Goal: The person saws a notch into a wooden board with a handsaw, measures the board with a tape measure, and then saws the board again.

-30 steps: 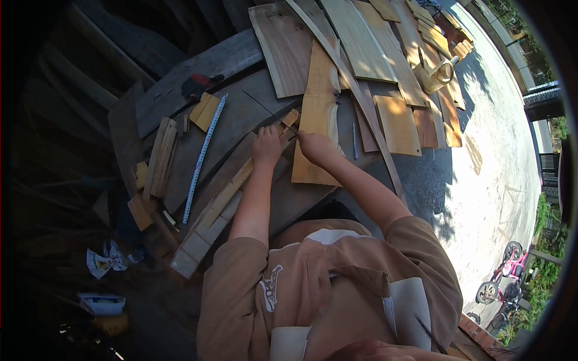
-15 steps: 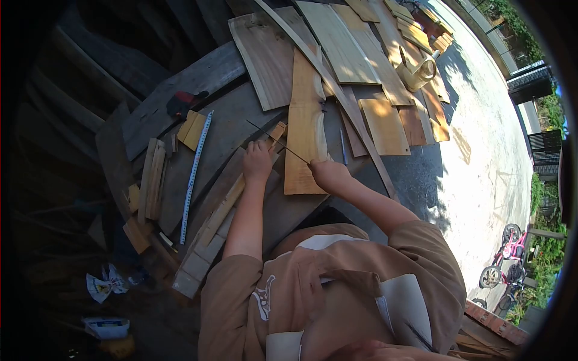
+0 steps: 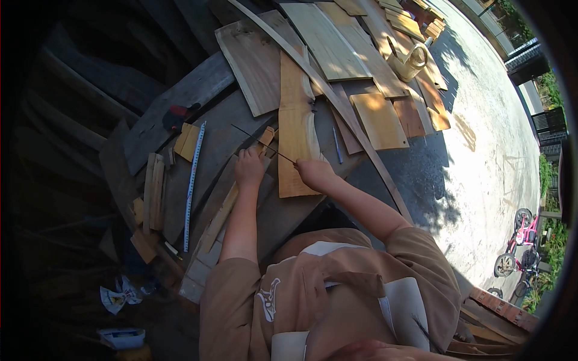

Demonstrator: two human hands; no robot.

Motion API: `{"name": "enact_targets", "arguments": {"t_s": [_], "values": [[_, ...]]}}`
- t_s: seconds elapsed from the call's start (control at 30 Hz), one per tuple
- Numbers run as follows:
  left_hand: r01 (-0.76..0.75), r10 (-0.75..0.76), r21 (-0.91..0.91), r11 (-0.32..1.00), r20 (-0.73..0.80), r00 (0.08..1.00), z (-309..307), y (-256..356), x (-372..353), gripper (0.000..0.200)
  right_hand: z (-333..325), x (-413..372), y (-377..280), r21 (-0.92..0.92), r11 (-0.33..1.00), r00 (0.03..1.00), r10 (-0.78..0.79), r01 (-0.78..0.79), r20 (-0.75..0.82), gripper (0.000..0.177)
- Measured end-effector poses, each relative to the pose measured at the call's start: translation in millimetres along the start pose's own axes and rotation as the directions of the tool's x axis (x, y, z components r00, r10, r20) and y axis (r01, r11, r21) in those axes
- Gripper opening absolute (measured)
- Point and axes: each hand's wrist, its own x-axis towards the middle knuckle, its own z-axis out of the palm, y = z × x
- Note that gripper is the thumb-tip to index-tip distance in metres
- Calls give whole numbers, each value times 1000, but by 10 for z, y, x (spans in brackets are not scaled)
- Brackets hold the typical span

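Observation:
My left hand [image 3: 249, 167] is closed on a small wooden piece [image 3: 267, 136], pressing it down at the upper end of a wooden strip on the worktable. My right hand [image 3: 316, 175] grips the near end of a thin dark rod-shaped tool, perhaps a slim file [image 3: 256, 139]. The tool crosses the wooden piece at a slant, its tip pointing up and left. Beneath my right hand lies a long yellowish board [image 3: 295, 132] with a wavy edge. The fingertips of my left hand are partly hidden.
A white measuring strip [image 3: 194, 186] lies left of my hands, near short wood blocks [image 3: 155, 192] and a red-and-black object [image 3: 179, 115]. Right of the board is a pen [image 3: 338, 145]. Several planks [image 3: 328, 42] cover the far side, with a beige jug-like container [image 3: 409, 66] on them.
My right hand and the thin tool have slid a little to the left across the wooden piece. My left hand stays on the piece. The whole view has shifted slightly.

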Motion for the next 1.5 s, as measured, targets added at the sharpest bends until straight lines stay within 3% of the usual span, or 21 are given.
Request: {"name": "enact_targets", "arguments": {"t_s": [0.2,0.4,0.5,0.57,0.6,0.67,0.7,0.83,1.27,1.37,1.5], "values": [[12,-12,9,1000,-36,999,40,-130,48,29,-13,217,-92,33,999,999,-43,44,-4,28],[9,-9,0,1000,26,1000,28,-142,71,29,-98,222,-112,7,999,999,-50,50,21,28],[2,-2,6,1000,2,1000,67,-76,24,30,-70,148,-49,33,999,1000,-23,23,16,28],[-18,27,88,996,-107,994,177,-47,-26,31,-24,131,-35,38,999,1000,0,0,6,26],[-4,12,79,997,-98,995,149,-17,-38,31,15,105,-25,48,999,1000,23,-23,-8,24],[39,-40,13,999,98,994,15,5,-1,32,101,85,-8,19,1000,1000,-5,6,-20,24],[28,-28,1,1000,39,999,39,-5,-4,31,110,92,-31,3,999,998,-31,32,-57,26],[35,-35,15,999,54,998,50,8,-21,30,40,21,-49,-84,996,997,-35,29,-71,18],[-21,24,70,997,-52,998,106,-43,-35,35,-146,6,-116,-84,996,999,-14,11,-34,24],[-24,27,56,998,-55,998,127,-37,-36,35,-229,158,-170,-107,994,1000,-23,24,5,22],[-10,11,32,999,-39,999,99,-25,-41,34,134,759,-291,-24,993,987,-121,119,-101,29]]}}
